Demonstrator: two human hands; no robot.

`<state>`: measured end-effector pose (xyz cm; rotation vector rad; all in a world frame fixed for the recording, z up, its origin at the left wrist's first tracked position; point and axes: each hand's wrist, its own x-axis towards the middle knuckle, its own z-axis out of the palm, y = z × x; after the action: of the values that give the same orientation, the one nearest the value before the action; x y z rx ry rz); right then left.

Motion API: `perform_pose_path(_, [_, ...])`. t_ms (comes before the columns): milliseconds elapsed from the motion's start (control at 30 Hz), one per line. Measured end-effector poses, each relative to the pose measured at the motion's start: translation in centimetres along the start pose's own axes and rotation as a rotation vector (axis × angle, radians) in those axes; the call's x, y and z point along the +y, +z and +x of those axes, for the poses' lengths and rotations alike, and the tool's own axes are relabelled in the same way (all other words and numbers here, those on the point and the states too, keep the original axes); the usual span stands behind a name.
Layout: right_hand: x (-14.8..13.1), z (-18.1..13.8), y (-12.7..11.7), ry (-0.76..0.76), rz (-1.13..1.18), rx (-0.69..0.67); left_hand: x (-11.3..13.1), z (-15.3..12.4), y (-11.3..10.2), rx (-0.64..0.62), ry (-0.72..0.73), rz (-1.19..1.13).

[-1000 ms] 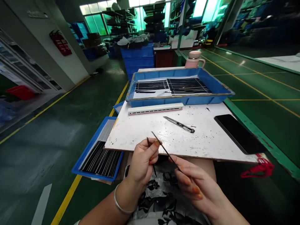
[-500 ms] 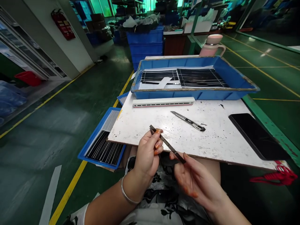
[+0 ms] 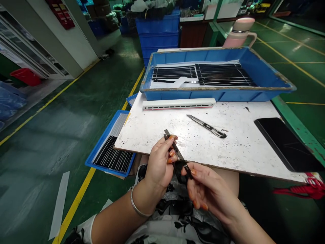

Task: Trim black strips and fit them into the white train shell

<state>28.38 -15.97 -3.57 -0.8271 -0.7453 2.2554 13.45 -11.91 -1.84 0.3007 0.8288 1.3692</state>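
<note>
A thin dark strip [image 3: 179, 155] with small marks along it is stretched between my hands, in front of the table's near edge. My left hand [image 3: 160, 162] pinches its upper part between thumb and fingers, and two dark ends stick out above the grip. Lower down, my right hand [image 3: 207, 184] is closed on the strip's other end with thumb and forefinger. Beyond my hands, a utility knife [image 3: 207, 126] with its blade out lies on the white tabletop [image 3: 149, 130]. Behind it rests a white model train carriage [image 3: 179, 104] with a row of dark windows.
A blue tray [image 3: 218, 93] with rows of black strips stands at the table's back, a pink flask [image 3: 238, 34] behind it. A phone [image 3: 286, 144] lies at right, near a red cord [image 3: 302, 189]. A lower blue tray [image 3: 88, 159] of strips sits at left.
The strip is tilted more steeply, its flat face turned more toward me. My right hand has shifted slightly left, its fingers closing nearer the strip's marked part. The whole view has tipped downward.
</note>
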Motion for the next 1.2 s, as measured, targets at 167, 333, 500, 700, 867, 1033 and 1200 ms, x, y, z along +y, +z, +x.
perform_pose_path(167, [0.5, 0.0, 0.1, -0.05, -0.214, 0.035, -0.1, -0.1, 0.5, 0.065, 0.035, -0.052])
perform_pose_path(333, [0.6, -0.1, -0.2, -0.227, -0.665, 0.145, 0.1, 0.0, 1.1, 0.065, 0.028, -0.059])
perform_pose_path(500, [0.9, -0.1, -0.7, -0.454, -1.137, 0.388, 0.2, -0.6, 1.9, -0.048, -0.085, -0.099])
perform_pose_path(700, [0.6, -1.7, -2.0, -0.398, -1.312, 0.632, -1.8, -0.1, 2.6, -0.185, -0.114, 0.065])
perform_pose_path(867, [3.2, -5.1, -3.4, -0.332, -1.148, 0.652, -6.1, -0.7, 3.0, -0.336, -0.305, 0.217])
perform_pose_path(1033, [7.8, -8.6, -4.6, -0.33, -0.995, 0.656, -9.7, -2.1, 2.6, -0.317, -0.592, 0.319])
perform_pose_path(1200, [10.2, -9.7, -4.9, -0.289, -1.12, 0.694, -11.0, -2.5, 2.0, -0.242, -0.807, 0.336])
